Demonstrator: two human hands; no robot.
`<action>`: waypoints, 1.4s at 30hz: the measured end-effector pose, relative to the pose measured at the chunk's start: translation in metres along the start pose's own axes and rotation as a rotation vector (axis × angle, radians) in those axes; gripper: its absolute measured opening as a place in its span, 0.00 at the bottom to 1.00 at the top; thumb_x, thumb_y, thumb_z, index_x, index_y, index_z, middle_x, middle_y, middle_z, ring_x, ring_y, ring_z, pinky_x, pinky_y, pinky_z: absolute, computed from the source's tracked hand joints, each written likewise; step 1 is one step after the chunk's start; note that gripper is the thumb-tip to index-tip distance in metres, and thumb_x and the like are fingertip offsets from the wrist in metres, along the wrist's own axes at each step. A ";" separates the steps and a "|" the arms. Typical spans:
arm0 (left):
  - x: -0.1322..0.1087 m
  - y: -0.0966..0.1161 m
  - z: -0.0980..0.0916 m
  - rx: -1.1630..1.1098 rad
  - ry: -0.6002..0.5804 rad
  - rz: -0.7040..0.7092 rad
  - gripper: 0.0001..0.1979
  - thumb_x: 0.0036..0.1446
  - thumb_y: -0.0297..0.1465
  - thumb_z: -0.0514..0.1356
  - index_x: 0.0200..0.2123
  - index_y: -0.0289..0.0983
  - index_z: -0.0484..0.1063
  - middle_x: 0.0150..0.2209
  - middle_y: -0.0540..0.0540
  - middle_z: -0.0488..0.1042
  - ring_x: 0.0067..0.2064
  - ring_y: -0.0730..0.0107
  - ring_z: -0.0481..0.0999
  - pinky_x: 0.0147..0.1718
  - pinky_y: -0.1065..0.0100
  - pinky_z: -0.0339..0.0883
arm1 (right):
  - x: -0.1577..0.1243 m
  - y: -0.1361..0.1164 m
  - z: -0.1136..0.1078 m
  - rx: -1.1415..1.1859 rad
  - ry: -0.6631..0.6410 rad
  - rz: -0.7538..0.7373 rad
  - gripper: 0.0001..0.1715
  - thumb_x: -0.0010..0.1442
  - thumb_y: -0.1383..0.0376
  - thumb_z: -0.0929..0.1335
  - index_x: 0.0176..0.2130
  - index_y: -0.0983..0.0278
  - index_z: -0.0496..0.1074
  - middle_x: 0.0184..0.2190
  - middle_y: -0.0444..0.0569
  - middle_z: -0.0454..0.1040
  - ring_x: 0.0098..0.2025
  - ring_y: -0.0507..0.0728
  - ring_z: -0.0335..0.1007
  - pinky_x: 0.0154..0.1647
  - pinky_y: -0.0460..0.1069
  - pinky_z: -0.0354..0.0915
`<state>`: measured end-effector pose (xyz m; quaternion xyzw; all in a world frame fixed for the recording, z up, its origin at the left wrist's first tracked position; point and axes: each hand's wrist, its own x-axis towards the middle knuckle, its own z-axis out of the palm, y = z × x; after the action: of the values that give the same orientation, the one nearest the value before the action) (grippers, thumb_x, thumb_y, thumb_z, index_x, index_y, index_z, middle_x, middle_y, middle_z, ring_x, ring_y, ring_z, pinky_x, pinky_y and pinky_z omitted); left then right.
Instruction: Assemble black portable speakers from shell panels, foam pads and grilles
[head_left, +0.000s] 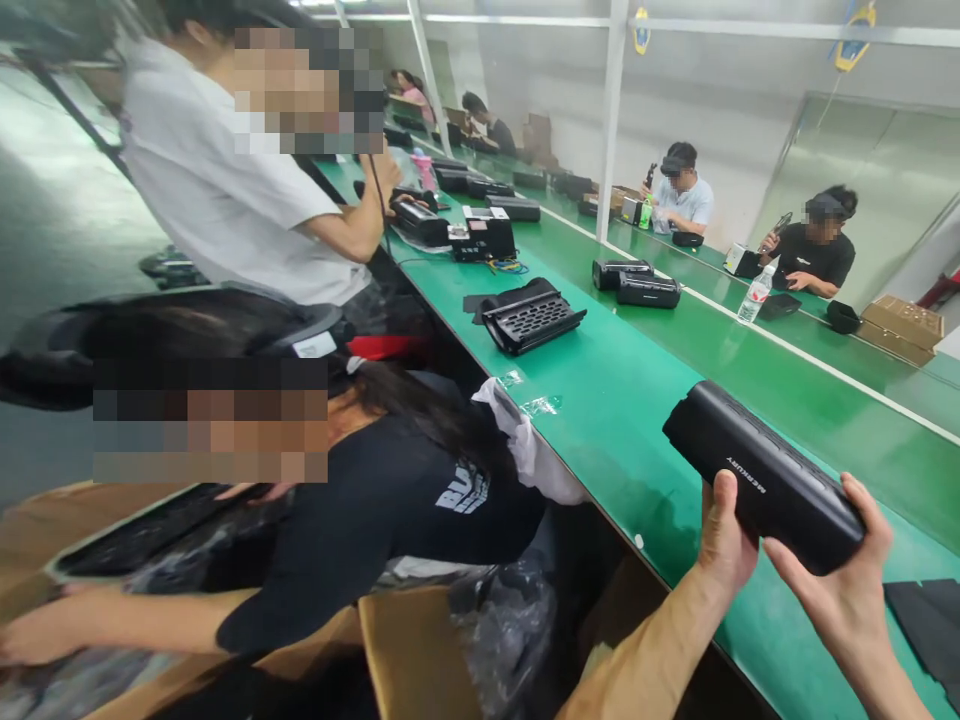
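Observation:
A long black speaker (761,475) with small white lettering is held up over the green table (622,400). My left hand (726,545) grips it from below near its middle, thumb on its side. My right hand (840,585) wraps around its near end, fingers curled over the top. Both hands are closed on it.
A person in a black shirt (390,500) bends over cardboard boxes (405,650) at my left. A person in white (217,190) works further along. Black speaker grilles (529,318), speakers (637,285), a water bottle (756,294) and black pads (926,620) lie on the table. Other workers sit opposite.

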<state>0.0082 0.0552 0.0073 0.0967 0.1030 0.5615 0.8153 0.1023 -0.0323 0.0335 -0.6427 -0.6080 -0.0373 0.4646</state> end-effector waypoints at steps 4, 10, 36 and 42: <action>0.001 0.024 -0.003 0.138 -0.191 0.010 0.54 0.44 0.64 0.73 0.69 0.44 0.70 0.68 0.37 0.74 0.75 0.33 0.61 0.69 0.38 0.62 | 0.013 -0.002 -0.002 0.069 0.138 -0.054 0.50 0.58 0.46 0.79 0.69 0.55 0.59 0.68 0.61 0.63 0.70 0.79 0.61 0.71 0.78 0.54; 0.022 0.145 0.016 0.868 -0.527 0.188 0.59 0.36 0.46 0.84 0.71 0.46 0.67 0.68 0.36 0.71 0.73 0.33 0.63 0.72 0.41 0.55 | 0.021 0.003 -0.061 0.123 -0.023 0.103 0.47 0.58 0.45 0.78 0.67 0.54 0.61 0.69 0.58 0.66 0.69 0.76 0.65 0.69 0.69 0.61; 0.009 0.094 0.000 0.733 -0.340 0.064 0.56 0.46 0.59 0.76 0.74 0.49 0.62 0.78 0.38 0.55 0.78 0.33 0.53 0.69 0.40 0.61 | 0.048 0.017 -0.055 -0.081 -0.168 -0.169 0.55 0.59 0.59 0.75 0.76 0.52 0.51 0.64 0.59 0.72 0.62 0.75 0.73 0.61 0.71 0.71; 0.006 0.112 0.001 1.211 -0.484 0.130 0.54 0.42 0.50 0.80 0.70 0.46 0.64 0.63 0.39 0.70 0.60 0.46 0.72 0.60 0.53 0.69 | 0.050 0.020 -0.066 -0.442 -0.385 -0.397 0.55 0.54 0.70 0.74 0.75 0.60 0.55 0.62 0.66 0.73 0.60 0.78 0.73 0.60 0.75 0.67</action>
<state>-0.0896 0.1003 0.0380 0.6685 0.2086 0.4146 0.5811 0.1660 -0.0341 0.0907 -0.5921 -0.7748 -0.1360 0.1751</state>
